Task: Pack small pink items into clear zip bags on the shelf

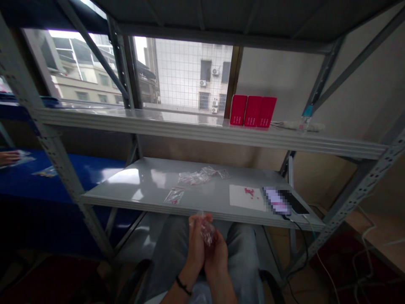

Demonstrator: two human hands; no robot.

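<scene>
Over my lap, just in front of the shelf edge, both my hands come together around a clear plastic bag (208, 233) with something reddish inside. My left hand (196, 242) closes on the bag from the left, fingertips near its upper end. From the right, my right hand (219, 252) cups the bag's lower part with curled fingers. On the grey shelf (152, 202) ahead lies a small clear zip bag (174, 196) with a few reddish bits in it. A white sheet (238, 200) to the right carries small red pieces (249, 192).
Several clear bags (198, 176) lie further back. A phone (276, 200) with cables rests beside a black flat item (294, 202). Three red boxes (247, 110) and a small bottle (304, 122) stand on the upper shelf (174, 128). Another person's hand (9, 157) shows far left.
</scene>
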